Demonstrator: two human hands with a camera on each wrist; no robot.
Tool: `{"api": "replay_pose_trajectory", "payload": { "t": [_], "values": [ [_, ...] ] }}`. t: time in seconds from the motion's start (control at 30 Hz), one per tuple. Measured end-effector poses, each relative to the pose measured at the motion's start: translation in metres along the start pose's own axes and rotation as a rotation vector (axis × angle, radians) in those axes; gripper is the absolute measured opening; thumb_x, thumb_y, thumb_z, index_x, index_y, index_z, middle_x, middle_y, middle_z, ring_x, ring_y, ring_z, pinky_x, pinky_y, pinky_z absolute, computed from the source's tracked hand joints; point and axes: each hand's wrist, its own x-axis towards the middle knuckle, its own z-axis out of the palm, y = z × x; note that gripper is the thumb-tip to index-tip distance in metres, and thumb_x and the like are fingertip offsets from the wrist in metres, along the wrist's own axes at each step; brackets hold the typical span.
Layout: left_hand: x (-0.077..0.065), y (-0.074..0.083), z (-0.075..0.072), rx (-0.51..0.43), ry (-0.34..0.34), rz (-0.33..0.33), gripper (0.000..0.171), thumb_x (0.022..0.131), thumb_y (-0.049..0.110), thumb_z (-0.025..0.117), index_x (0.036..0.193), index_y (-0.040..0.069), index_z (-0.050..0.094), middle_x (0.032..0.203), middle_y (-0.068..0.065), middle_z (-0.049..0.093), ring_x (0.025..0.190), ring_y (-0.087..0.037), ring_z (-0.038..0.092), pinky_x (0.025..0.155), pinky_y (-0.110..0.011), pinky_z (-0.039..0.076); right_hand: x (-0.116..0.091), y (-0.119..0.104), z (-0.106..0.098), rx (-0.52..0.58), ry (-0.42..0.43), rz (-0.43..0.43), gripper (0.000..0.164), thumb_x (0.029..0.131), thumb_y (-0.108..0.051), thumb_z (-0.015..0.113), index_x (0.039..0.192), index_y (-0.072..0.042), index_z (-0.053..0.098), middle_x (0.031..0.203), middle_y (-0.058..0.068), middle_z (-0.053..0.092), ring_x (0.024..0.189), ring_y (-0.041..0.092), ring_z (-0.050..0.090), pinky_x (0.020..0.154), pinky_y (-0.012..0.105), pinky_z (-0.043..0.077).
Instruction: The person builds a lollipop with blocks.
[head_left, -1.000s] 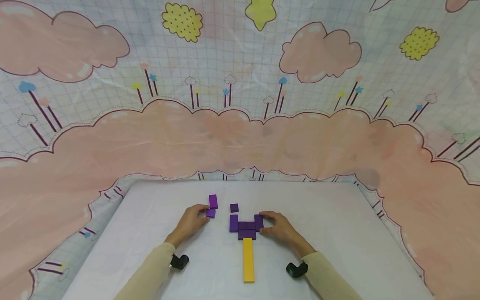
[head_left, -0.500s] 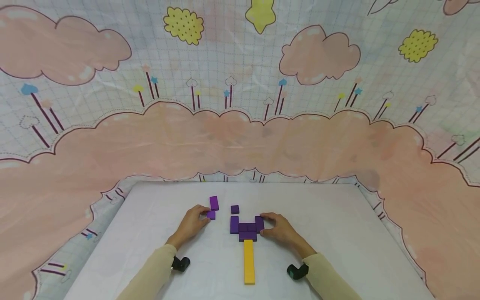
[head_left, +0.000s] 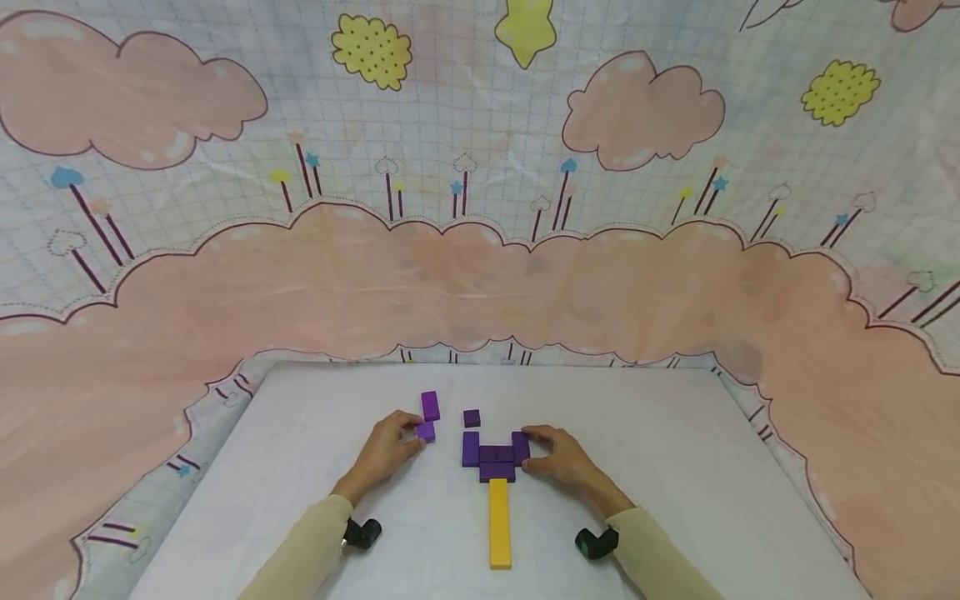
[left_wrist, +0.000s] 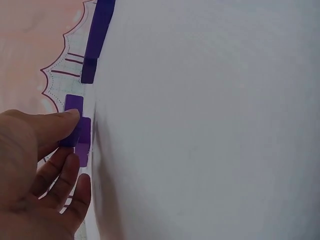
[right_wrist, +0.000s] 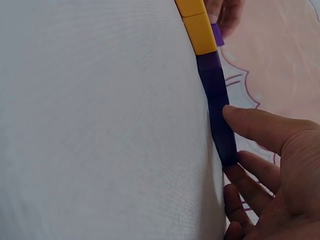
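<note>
My left hand (head_left: 384, 450) pinches a small purple block (head_left: 426, 432) between thumb and fingers. Just beyond it lies a longer purple block (head_left: 430, 405), partly hidden behind the pinched one in the left wrist view. My right hand (head_left: 562, 458) holds an upright dark purple block (head_left: 521, 447), thumb at its near end and a finger at its far end. That block forms the right side of a U of dark purple blocks, with another upright block (head_left: 471, 449) at its left. A flat dark purple block (head_left: 497, 472) closes the base, above a long yellow strip (head_left: 499, 525).
A small dark purple block (head_left: 471, 418) lies by itself behind the U's left side. The white tabletop (head_left: 675, 450) runs up to a cloud-patterned cloth (head_left: 525, 287) at the back and sides. Each wrist wears a black camera mount (head_left: 363, 534).
The small block in my left hand has turned slightly. My right hand stays at the dark purple block, and the whole head view has shifted a little.
</note>
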Motion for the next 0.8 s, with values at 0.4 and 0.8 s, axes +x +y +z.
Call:
{"api": "replay_pose_trajectory", "payload": {
  "t": [0.4,0.8],
  "values": [
    [-0.001,0.023,0.003,-0.062,0.002,0.039,0.03,0.08,0.007,0.079,0.109,0.007,0.069,0.103,-0.002,0.068,0.099,-0.019,0.063,0.089,-0.039,0.055,0.001,0.001,-0.002,0.018,-0.003,-0.014,0.056,0.08,-0.021,0.081,0.132,-0.019,0.062,0.14,0.01,0.058,0.136,0.037,0.046,0.114,0.059,0.033],
    [0.001,0.04,0.011,-0.081,-0.042,0.036,0.028,0.081,0.009,0.079,0.108,0.01,0.068,0.103,0.001,0.066,0.099,-0.017,0.061,0.09,-0.038,0.056,0.0,0.002,-0.001,0.025,-0.009,-0.019,0.056,0.08,-0.021,0.081,0.133,-0.019,0.061,0.141,0.009,0.057,0.138,0.037,0.045,0.115,0.06,0.032]
  ]
}}
